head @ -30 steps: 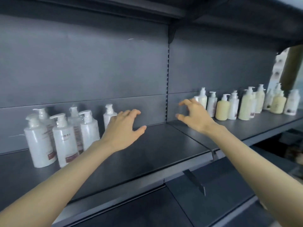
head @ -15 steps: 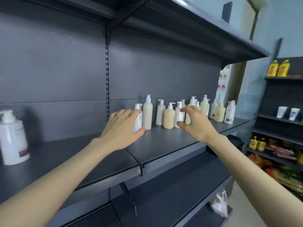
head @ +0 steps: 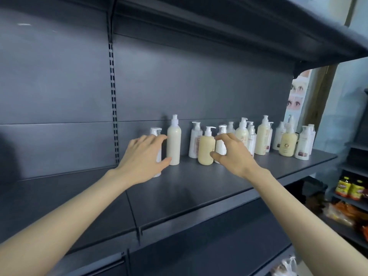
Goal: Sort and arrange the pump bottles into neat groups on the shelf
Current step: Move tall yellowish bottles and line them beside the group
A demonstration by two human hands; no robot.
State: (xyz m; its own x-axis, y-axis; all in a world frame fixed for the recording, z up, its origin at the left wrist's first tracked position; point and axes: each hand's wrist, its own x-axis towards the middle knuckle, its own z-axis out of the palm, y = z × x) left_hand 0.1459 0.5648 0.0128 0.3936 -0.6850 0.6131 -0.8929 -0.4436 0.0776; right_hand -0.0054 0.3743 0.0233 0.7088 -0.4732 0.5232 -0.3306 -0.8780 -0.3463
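A row of white and cream pump bottles stands along the back of the dark grey shelf (head: 199, 186). My left hand (head: 145, 158) reaches with fingers spread over a small white bottle (head: 155, 131) that it mostly hides; its thumb lies by the base of a tall cream bottle (head: 173, 144). My right hand (head: 233, 154) hovers with curved fingers and thumb either side of a white bottle (head: 220, 146), next to a squat cream bottle (head: 206, 151). Neither hand grips anything. Several more bottles (head: 262, 136) cluster to the right, ending with a round cream bottle (head: 286, 144).
An upper shelf (head: 258, 26) overhangs the bottles. A slotted upright (head: 113, 100) splits the back panel. A lower shelf sits beneath. At right, another rack holds yellow bottles (head: 350, 189) and packets; a poster (head: 296, 92) hangs past the shelf end.
The view has swung right, so the large white bottles at the left have left the frame. Both hands have moved right and closer to the row of mixed bottles.
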